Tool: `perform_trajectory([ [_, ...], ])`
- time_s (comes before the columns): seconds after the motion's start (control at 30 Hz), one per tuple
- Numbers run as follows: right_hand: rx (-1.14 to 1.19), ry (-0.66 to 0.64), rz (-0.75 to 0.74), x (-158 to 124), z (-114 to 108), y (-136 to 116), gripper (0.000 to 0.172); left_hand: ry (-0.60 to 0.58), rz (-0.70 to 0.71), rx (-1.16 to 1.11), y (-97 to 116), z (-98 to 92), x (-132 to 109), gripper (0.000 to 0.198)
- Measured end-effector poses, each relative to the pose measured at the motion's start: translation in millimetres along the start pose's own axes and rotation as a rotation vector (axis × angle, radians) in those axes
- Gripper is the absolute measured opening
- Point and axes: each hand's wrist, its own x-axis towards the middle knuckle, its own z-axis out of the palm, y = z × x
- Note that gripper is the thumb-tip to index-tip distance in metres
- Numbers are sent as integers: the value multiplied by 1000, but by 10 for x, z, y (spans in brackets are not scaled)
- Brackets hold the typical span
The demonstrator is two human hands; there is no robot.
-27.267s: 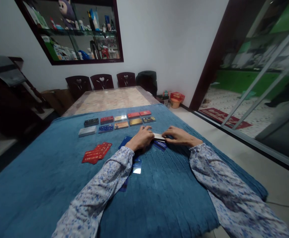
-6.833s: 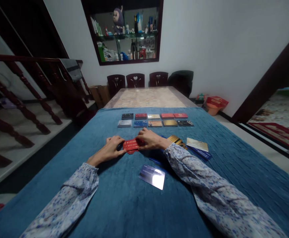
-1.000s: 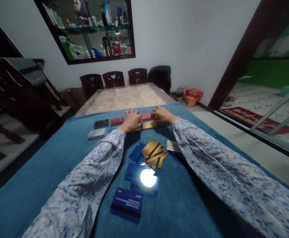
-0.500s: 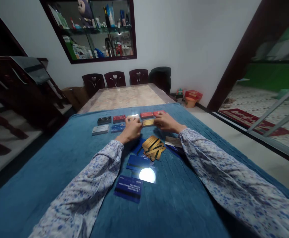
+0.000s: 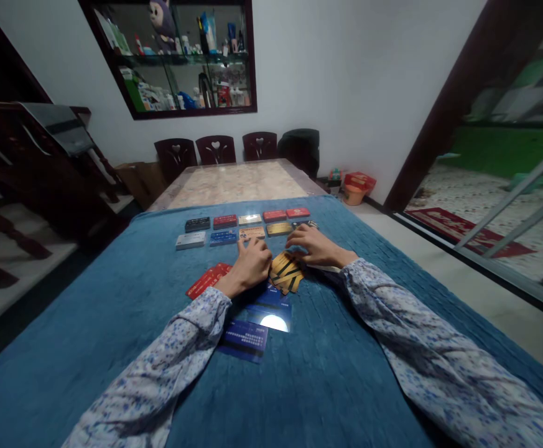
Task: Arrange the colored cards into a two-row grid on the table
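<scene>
Loosely fanned gold cards with dark stripes lie between my hands on the blue cloth. At their left edge is my left hand, its fingers bent and apart, with no card visible in it. My right hand hovers over their upper right side, fingers curved and parted from the thumb. Red cards lie left of my left wrist, partly covered by it. Closer to me are loose blue cards, one with a bright light reflection. Something flat and pale under my right wrist is mostly hidden.
Two rows of neat card stacks stand beyond my hands, among them a black stack, a silver stack, a blue stack and a gold stack. Dark chairs stand behind the marble-patterned tabletop.
Both hands have drawn back from the stacks toward me, to the gold cards. An orange-and-white stack and a dark stack in the front row now show, as do red cards by my left wrist.
</scene>
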Motion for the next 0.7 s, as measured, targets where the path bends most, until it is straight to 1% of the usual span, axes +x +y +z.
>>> perform_trajectory([
  [0.2, 21, -57, -8, -69, -8, -49, 37, 7, 29, 35, 155, 14, -79, 21],
  [0.37, 35, -133, 42, -92, 27, -64, 46, -57, 32, 46, 235, -40, -111, 23],
  [0.53, 49, -193, 75, -95, 17, -101, 47, -88, 44, 70, 263, -40, -126, 27],
  [0.7, 35, -185, 62, -79, 2, -121, 44, -74, 42, 72, 262, -6, -127, 27],
])
